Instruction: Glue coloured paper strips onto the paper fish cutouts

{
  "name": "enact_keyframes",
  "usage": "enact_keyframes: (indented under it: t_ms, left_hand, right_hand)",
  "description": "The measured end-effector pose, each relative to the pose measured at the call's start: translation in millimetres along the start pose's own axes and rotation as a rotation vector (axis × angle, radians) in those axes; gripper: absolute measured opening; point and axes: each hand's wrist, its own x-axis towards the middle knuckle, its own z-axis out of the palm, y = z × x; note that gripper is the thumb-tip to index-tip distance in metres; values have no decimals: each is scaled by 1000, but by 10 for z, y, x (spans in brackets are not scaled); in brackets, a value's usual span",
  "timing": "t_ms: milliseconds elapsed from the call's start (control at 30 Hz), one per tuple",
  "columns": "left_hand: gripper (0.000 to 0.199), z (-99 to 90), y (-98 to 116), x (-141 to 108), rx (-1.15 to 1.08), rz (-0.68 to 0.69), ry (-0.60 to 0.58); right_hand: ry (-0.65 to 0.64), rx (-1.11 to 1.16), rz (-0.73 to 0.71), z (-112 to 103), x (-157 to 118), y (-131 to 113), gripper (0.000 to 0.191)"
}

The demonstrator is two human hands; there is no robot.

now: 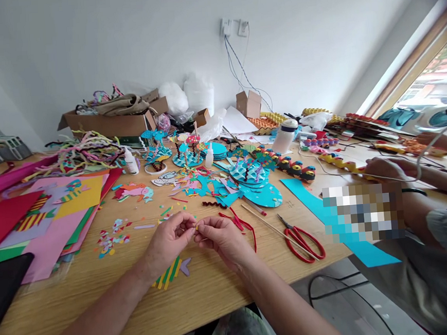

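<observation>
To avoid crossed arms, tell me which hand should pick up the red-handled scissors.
Right, I'd judge: the red-handled scissors lie outward of the right hand, while the left hand would cross over. Both pinch a tiny yellow piece, so neither looks free.

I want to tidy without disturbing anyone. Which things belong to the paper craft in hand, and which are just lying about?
Likely in the job:
- yellow bit, pinched
- striped fish
- confetti
- scissors, perhaps

Probably just lying about:
- jar
- large cardboard box
- stick
</observation>
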Motion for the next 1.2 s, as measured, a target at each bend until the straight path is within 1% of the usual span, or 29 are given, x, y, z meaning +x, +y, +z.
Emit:
enact_keyframes:
  t_ms: [67, 167, 300, 400, 500, 600, 700, 800, 900, 1033, 1133, 1200]
  left_hand:
    - [8, 9, 13, 4, -7, -30, 36]
    - [8, 17, 67, 8, -106, -105, 60]
    - [14, 27, 154, -9, -264, -258, 80]
    - [16, 38, 176, -30, -393, -317, 75]
    - [19, 49, 164, -41, -484, -362, 80]
    - [19, 53, 152, -45, -512, -371, 101]
    - [17, 44, 155, -45, -477, -356, 96]
    - [14, 31, 164, -39, -390, -314, 99]
    - [12, 27, 167, -36, -306, -278, 93]
    - [10, 30, 144, -34, -242, -252, 87]
    - [10, 26, 117, -23, -176, -237, 55]
    - [10, 24, 105, -12, -124, -212, 20]
  right_hand:
    - [65, -50, -93, 28, 6, 30, 18]
    - [135, -157, -242, 71, 14, 79, 12]
    - [157, -316, -383, 96, 18, 132, 6]
    - [177, -495, -478, 84, 14, 157, 7]
    - [195, -639, -532, 70, 12, 170, 9]
    - [208, -668, -517, 76, 11, 175, 9]
    - [196, -537, -437, 100, 3, 159, 6]
    - [178, -432, -355, 118, -9, 116, 6]
    - [170, -491, -307, 117, -11, 70, 5]
    - [161, -573, -279, 76, 9, 55, 5]
    - [155, -622, -279, 40, 30, 74, 5]
    - [160, -710, -303, 37, 41, 87, 6]
